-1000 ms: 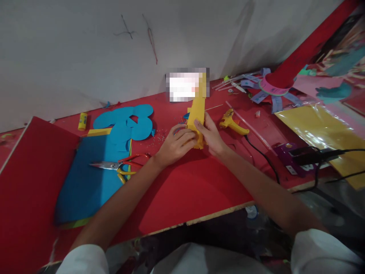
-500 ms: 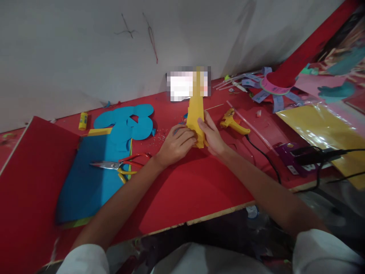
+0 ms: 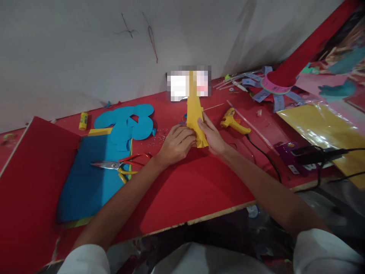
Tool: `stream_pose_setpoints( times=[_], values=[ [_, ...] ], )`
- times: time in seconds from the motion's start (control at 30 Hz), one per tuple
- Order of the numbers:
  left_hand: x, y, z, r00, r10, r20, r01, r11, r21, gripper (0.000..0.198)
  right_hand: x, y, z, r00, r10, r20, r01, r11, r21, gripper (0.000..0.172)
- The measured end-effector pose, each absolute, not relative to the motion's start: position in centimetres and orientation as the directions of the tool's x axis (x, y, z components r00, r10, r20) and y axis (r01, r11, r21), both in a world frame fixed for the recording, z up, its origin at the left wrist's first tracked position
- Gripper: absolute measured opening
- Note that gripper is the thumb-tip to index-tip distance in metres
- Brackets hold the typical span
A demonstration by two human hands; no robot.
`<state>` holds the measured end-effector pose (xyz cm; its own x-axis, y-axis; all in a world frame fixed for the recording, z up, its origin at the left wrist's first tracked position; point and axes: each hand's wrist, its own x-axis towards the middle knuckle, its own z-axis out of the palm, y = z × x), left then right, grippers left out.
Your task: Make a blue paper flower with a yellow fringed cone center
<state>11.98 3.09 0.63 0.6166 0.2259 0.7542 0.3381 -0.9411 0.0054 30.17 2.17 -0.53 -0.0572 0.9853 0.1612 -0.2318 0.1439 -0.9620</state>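
A tapering yellow paper piece stands up between my two hands at the middle of the table; its narrow top overlaps a blurred bright screen, and its lower end has cut or folded flaps. My left hand grips the lower left edge with curled fingers. From the right, my right hand holds the piece with the thumb on its front face; the other fingers are partly hidden behind. To the right of that hand lies a yellow glue gun with a black cord.
Orange-and-yellow-handled scissors lie on blue sheets at left. Blue paper cutouts and a glue stick are behind them. A red board leans up at far left. A purple box and yellow sheets occupy the right.
The yellow paper's top has tilted slightly left, and its lower flaps have turned and spread to the right. Both hands keep nearly the same place and grip.
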Motion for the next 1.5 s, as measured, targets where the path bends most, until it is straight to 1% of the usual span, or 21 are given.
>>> stream_pose_setpoints(
  times=[0.07, 0.13, 0.27, 0.33, 0.37, 0.43, 0.5, 0.57, 0.63, 0.67, 0.77, 0.87, 1.0, 1.1, 1.3, 1.4, 1.5],
  values=[
    [12.0, 3.1, 0.6, 0.63, 0.259, 0.732, 0.343, -0.939, 0.037, 0.012, 30.2, 2.2, -0.6, -0.051, 0.987, 0.155, -0.235, 0.139, -0.962, 0.066],
    [12.1, 3.1, 0.5, 0.643, 0.277, 0.714, 0.356, -0.934, 0.041, 0.014, 30.1, 2.2, -0.7, -0.051, 0.988, 0.147, -0.248, 0.13, -0.96, 0.067],
    [11.9, 3.2, 0.6, 0.644, 0.241, 0.726, 0.347, -0.938, 0.004, 0.02, 30.0, 2.3, -1.0, -0.045, 0.989, 0.14, -0.26, 0.124, -0.958, 0.067],
    [11.7, 3.2, 0.6, 0.642, 0.223, 0.734, 0.302, -0.953, 0.026, 0.019, 30.0, 2.4, -1.2, -0.02, 0.988, 0.151, -0.244, 0.141, -0.96, 0.066],
    [11.5, 3.2, 0.7, 0.635, 0.235, 0.736, 0.288, -0.956, 0.056, 0.019, 30.0, 2.4, -1.2, -0.003, 0.986, 0.164, -0.226, 0.159, -0.961, 0.066],
    [11.2, 3.3, 0.8, 0.579, 0.321, 0.75, 0.313, -0.936, 0.159, 0.019, 30.1, 2.4, -1.0, 0.035, 0.976, 0.217, -0.169, 0.22, -0.961, 0.067],
    [11.2, 3.3, 1.1, 0.459, 0.451, 0.765, 0.368, -0.881, 0.298, 0.03, 30.1, 2.3, -0.8, 0.064, 0.95, 0.304, -0.1, 0.309, -0.946, 0.069],
    [11.6, 3.4, 1.4, 0.359, 0.556, 0.75, 0.369, -0.822, 0.433, 0.047, 30.0, 2.1, -0.5, 0.058, 0.915, 0.398, -0.037, 0.401, -0.916, 0.071],
    [12.1, 3.4, 1.9, 0.337, 0.613, 0.715, 0.339, -0.787, 0.515, 0.057, 29.8, 1.7, -0.4, 0.007, 0.883, 0.469, 0.027, 0.469, -0.883, 0.071],
    [12.4, 3.4, 2.1, 0.341, 0.635, 0.693, 0.338, -0.771, 0.539, 0.058, 29.6, 1.5, -0.3, -0.026, 0.873, 0.488, 0.064, 0.488, -0.87, 0.07],
    [12.7, 3.6, 2.8, 0.326, 0.693, 0.643, 0.388, -0.718, 0.578, 0.047, 29.2, 0.9, -0.3, -0.103, 0.858, 0.503, 0.164, 0.513, -0.843, 0.069],
    [11.9, 4.7, 3.2, 0.244, 0.726, 0.643, 0.398, -0.68, 0.616, 0.04, 29.0, 0.7, -0.1, -0.115, 0.856, 0.505, 0.201, 0.517, -0.832, 0.07],
    [9.5, 8.3, 2.3, 0.141, 0.742, 0.656, 0.318, -0.661, 0.679, 0.047, 29.2, 0.9, -0.1, -0.114, 0.871, 0.478, 0.218, 0.492, -0.843, 0.07],
    [7.8, 10.8, 0.7, 0.135, 0.782, 0.609, 0.306, -0.617, 0.725, 0.055, 29.2, 1.0, -0.2, -0.128, 0.873, 0.471, 0.208, 0.488, -0.847, 0.068],
    [7.3, 12.5, -2.1, 0.114, 0.822, 0.559, 0.215, -0.569, 0.793, 0.057, 29.1, 0.9, -0.6, -0.174, 0.874, 0.453, 0.209, 0.483, -0.85, 0.067],
    [7.3, 12.6, -2.8, 0.127, 0.844, 0.521, 0.221, -0.536, 0.815, 0.048, 29.2, 1.1, -0.9, -0.175, 0.874, 0.452, 0.205, 0.482, -0.852, 0.065],
    [7.1, 12.6, -3.3, 0.102, 0.87, 0.483, 0.254, -0.492, 0.832, 0.037, 29.4, 1.3, -1.0, -0.168, 0.878, 0.448, 0.212, 0.476, -0.853, 0.063]
  ],
)
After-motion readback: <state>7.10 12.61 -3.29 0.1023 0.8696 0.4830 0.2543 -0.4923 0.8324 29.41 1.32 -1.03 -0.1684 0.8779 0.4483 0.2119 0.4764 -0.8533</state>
